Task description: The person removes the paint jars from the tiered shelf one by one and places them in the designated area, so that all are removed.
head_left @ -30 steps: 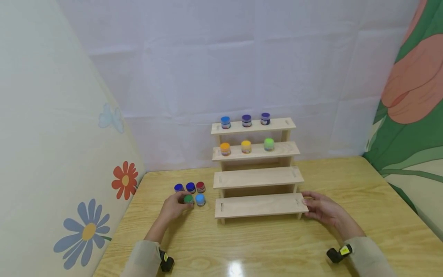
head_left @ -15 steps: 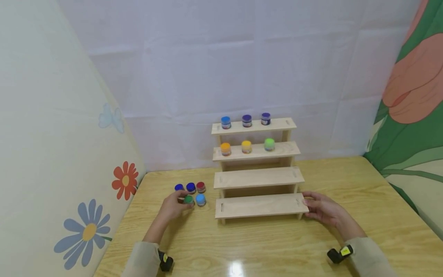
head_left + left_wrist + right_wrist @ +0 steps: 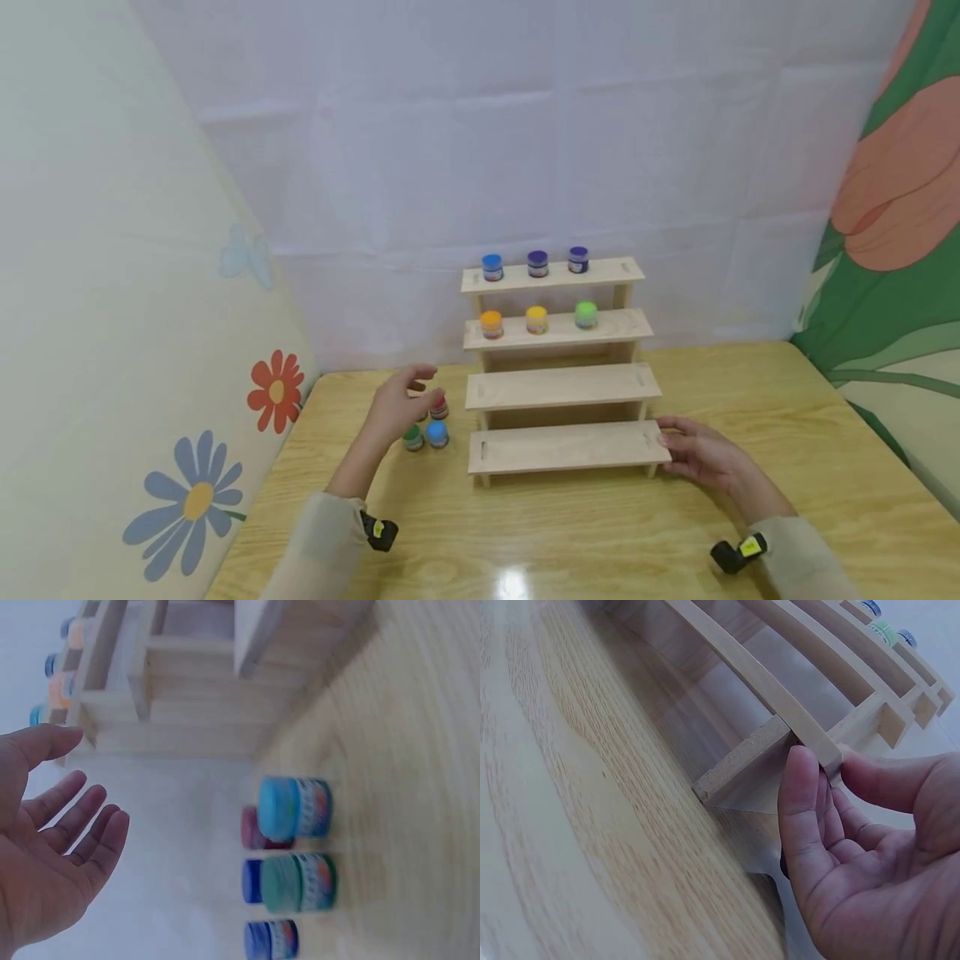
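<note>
The right hand (image 3: 877, 859) had it by the very corner: thumb (image 3: 889, 780) on one side, forefinger (image 3: 801, 791) on the other, pinching the end of the near shelf board (image 3: 769, 686) of a wooden stand! Under that board a stout leg (image 3: 742, 761) slanted through the view, right beside the tabletop (image 3: 592, 832), whose wavy grain swept down the whole left side. Beyond it, more boards (image 3: 821, 652) ran alongside, one after another, toward the upper right. And up there, small and partly hidden, sat a green jar (image 3: 883, 631) between two blue jars (image 3: 907, 637), a pale backdrop (image 3: 937, 626) behind them all.
</note>
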Demonstrator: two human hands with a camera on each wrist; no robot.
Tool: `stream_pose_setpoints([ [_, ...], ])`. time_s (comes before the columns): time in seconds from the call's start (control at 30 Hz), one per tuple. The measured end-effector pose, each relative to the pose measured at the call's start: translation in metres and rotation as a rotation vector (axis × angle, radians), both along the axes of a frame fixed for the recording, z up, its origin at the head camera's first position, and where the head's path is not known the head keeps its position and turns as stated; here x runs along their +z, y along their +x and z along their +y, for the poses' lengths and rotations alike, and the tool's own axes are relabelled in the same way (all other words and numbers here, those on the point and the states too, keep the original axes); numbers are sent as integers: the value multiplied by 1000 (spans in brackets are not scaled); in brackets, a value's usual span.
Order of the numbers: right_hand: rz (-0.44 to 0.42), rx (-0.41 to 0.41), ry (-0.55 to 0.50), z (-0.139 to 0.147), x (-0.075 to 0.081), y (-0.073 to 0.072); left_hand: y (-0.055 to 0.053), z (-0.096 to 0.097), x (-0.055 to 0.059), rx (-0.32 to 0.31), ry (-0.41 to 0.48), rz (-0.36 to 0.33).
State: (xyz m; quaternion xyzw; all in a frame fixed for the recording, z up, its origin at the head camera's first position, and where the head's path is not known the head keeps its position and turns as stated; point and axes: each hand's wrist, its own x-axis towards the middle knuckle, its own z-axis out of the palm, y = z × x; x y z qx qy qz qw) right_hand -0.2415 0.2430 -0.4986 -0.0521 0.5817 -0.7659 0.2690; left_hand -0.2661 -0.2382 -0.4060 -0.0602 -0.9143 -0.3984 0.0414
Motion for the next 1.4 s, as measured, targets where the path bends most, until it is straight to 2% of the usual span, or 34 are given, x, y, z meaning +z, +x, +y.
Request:
stream_pose_setpoints([
  [0.23, -11, -14, 12, 0, -2, -1, -11, 28, 21, -42, 50, 130],
  [0.47, 4, -14, 7, 0, -3, -2, -21, 49, 34, -80, 101, 193],
  [0.7, 12, -8, 10, 0, -3, -1, -34, 63, 39, -95, 97, 176],
  [1.0, 10, -11, 10, 0, -3, -2, -51, 78, 45, -113, 144, 178],
  [1.17, 9, -12, 10, 0, -4, -2, -59, 82, 44, -91, 162, 156],
  [1.4, 8, -11, 1, 0, -5, -2, -70, 85, 42, -74, 142, 114],
])
